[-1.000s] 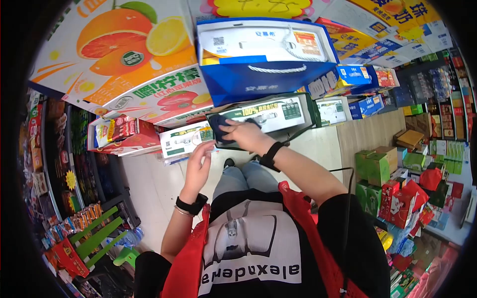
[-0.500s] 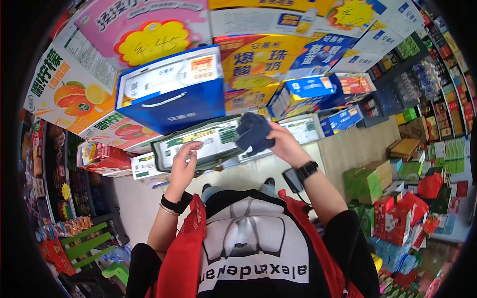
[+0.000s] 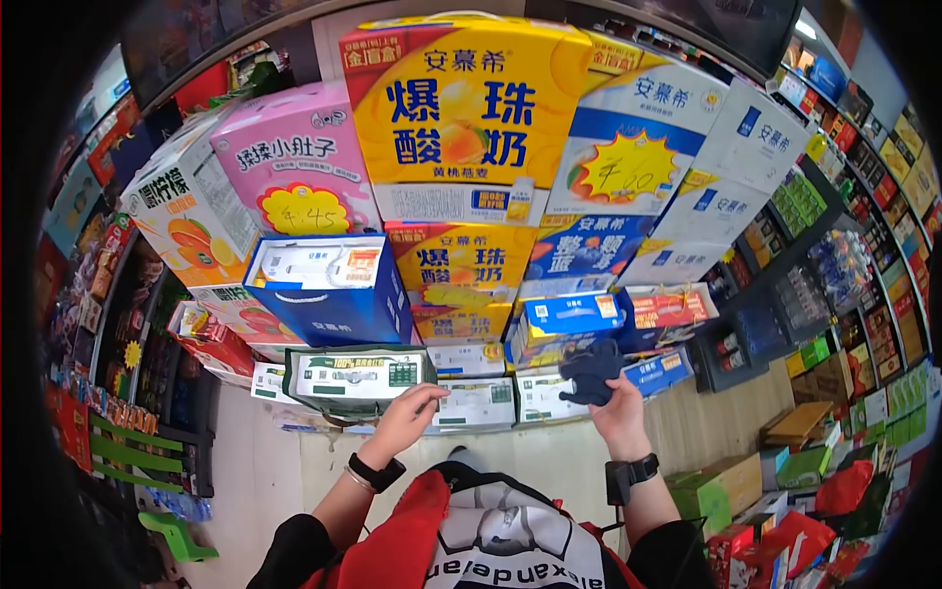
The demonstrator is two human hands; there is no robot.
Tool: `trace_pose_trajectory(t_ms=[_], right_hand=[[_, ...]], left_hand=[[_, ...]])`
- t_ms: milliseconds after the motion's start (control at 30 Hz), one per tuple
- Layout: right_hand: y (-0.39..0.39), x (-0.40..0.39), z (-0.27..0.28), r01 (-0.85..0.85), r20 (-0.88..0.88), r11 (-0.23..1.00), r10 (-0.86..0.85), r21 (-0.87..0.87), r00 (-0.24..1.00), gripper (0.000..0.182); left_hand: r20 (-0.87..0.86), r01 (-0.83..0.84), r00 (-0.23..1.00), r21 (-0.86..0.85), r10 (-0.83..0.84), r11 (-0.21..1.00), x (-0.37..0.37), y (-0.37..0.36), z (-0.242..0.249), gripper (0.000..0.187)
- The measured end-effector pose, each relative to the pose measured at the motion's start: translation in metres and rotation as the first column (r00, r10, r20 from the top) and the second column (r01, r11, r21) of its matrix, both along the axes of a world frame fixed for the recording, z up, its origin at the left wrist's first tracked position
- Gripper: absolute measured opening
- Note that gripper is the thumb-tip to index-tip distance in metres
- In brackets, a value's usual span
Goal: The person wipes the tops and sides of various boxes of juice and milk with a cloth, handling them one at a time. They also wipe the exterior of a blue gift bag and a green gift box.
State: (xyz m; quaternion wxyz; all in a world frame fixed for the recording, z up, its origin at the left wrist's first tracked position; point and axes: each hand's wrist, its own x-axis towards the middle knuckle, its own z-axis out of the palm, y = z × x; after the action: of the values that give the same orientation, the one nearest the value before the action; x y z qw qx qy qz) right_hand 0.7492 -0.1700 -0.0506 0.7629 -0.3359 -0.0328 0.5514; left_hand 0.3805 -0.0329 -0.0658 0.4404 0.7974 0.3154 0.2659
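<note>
A crumpled dark navy cloth (image 3: 589, 371) is gripped in my right hand (image 3: 620, 417), held up in front of the low row of boxes. My left hand (image 3: 407, 422) holds nothing; its fingers point right, loosely extended, beside the right end of a dark green bag (image 3: 319, 404). Inside that bag lies a white carton (image 3: 358, 371) with green print. A white box (image 3: 473, 402) sits just right of my left fingertips, and another white box (image 3: 551, 396) lies below and left of the cloth.
Stacked cartons rise ahead, with a large yellow one (image 3: 471, 108) and a pink one (image 3: 294, 162). A blue gift bag (image 3: 334, 304) stands behind the green bag. Shelves (image 3: 128, 324) line the left side. Boxes and red bags (image 3: 844, 486) crowd the floor at right.
The view has tilted up, showing more of the carton stack. My right hand has moved right with the cloth, away from the green bag. My left hand has shifted to that bag's right end.
</note>
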Motion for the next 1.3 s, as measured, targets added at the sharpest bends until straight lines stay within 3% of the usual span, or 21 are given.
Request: trace_pose_trajectory(t_ms=[133, 233, 267, 300, 333, 367, 400, 433, 467, 500, 533, 600, 700, 800, 867, 1000, 1067, 1200, 1300], right_hand=[[0.027, 0.001, 0.019, -0.081, 0.057, 0.995, 0.085, -0.059, 0.995, 0.050], [0.058, 0.004, 0.103, 0.014, 0.525, 0.999, 0.008, -0.037, 0.851, 0.043], [0.072, -0.009, 0.148, 0.234, 0.611, 0.971, -0.152, -0.056, 0.777, 0.043], [0.090, 0.005, 0.167, 0.238, 0.780, 0.958, -0.272, 0.162, 0.563, 0.045], [0.109, 0.026, 0.184, 0.270, 0.853, 0.929, -0.346, 0.253, 0.391, 0.047], [0.118, 0.017, 0.236, 0.169, 0.918, 0.919, -0.378, 0.356, 0.122, 0.044], [0.126, -0.005, 0.283, 0.092, 0.889, 0.886, -0.458, 0.455, 0.010, 0.040], [0.147, -0.002, 0.305, 0.072, 0.826, 0.832, -0.530, 0.550, -0.190, 0.037], [0.162, -0.009, 0.331, 0.057, 0.800, 0.827, -0.520, 0.559, -0.300, 0.037], [0.185, -0.012, 0.356, -0.071, 0.565, 0.737, -0.573, 0.672, -0.593, 0.039], [0.201, -0.019, 0.374, -0.108, 0.517, 0.755, -0.538, 0.647, -0.666, 0.039], [0.236, -0.023, 0.391, -0.117, 0.499, 0.824, -0.442, 0.555, -0.745, 0.037], [0.272, -0.028, 0.386, -0.061, 0.734, 0.961, -0.247, 0.271, -0.633, 0.035], [0.278, -0.034, 0.380, 0.033, 0.705, 0.943, -0.224, 0.331, -0.673, 0.036], [0.279, -0.035, 0.382, 0.016, 0.694, 0.946, -0.227, 0.325, -0.683, 0.037], [0.280, -0.042, 0.386, 0.037, 0.717, 0.963, -0.172, 0.266, -0.675, 0.037], [0.280, -0.041, 0.384, 0.019, 0.701, 0.951, -0.213, 0.307, -0.681, 0.036], [0.279, -0.031, 0.385, 0.000, 0.696, 0.943, -0.246, 0.333, -0.675, 0.036], [0.281, -0.037, 0.392, 0.035, 0.758, 0.944, -0.241, 0.328, -0.606, 0.035]], left_hand=[[0.053, -0.090, 0.995, 0.003, 0.089, 0.996, -0.007, 0.013, 0.028, 0.024], [0.094, -0.101, 0.991, 0.048, 0.096, 0.994, -0.009, 0.028, 0.055, 0.025], [0.127, -0.099, 0.988, 0.075, 0.089, 0.992, -0.009, 0.034, 0.066, 0.026], [0.152, -0.099, 0.985, 0.070, 0.087, 0.993, -0.007, 0.039, 0.082, 0.025], [0.167, -0.081, 0.984, 0.130, 0.058, 0.988, -0.007, 0.046, 0.097, 0.026], [0.164, -0.066, 0.986, 0.178, 0.036, 0.982, -0.008, 0.052, 0.114, 0.026], [0.159, -0.051, 0.987, 0.226, 0.014, 0.973, -0.010, 0.059, 0.131, 0.027], [0.177, -0.032, 0.984, 0.236, -0.010, 0.971, -0.012, 0.064, 0.148, 0.028], [0.207, -0.009, 0.978, 0.242, -0.043, 0.970, -0.015, 0.068, 0.166, 0.030], [0.193, 0.011, 0.979, 0.292, -0.071, 0.956, -0.019, 0.072, 0.185, 0.031], [0.178, 0.033, 0.979, 0.339, -0.098, 0.940, -0.023, 0.075, 0.204, 0.033], [0.161, 0.039, 0.981, 0.404, -0.113, 0.914, -0.031, 0.078, 0.245, 0.035], [0.071, 0.082, 0.987, 0.562, -0.146, 0.823, -0.045, 0.078, 0.304, 0.039], [-0.002, 0.114, 0.989, 0.633, -0.146, 0.766, -0.055, 0.087, 0.339, 0.046], [0.001, 0.055, 0.996, 0.802, -0.094, 0.594, -0.058, 0.106, 0.359, 0.044], [0.090, -0.061, 0.996, 0.851, -0.030, 0.522, -0.028, 0.170, 0.375, 0.047], [0.253, -0.236, 0.968, 0.887, 0.011, 0.396, 0.002, 0.206, 0.367, 0.045], [0.351, -0.358, 0.933, 0.882, 0.079, 0.306, 0.031, 0.240, 0.357, 0.037], [0.418, -0.428, 0.881, 0.904, 0.222, -0.001, 0.032, 0.249, 0.360, 0.030]])
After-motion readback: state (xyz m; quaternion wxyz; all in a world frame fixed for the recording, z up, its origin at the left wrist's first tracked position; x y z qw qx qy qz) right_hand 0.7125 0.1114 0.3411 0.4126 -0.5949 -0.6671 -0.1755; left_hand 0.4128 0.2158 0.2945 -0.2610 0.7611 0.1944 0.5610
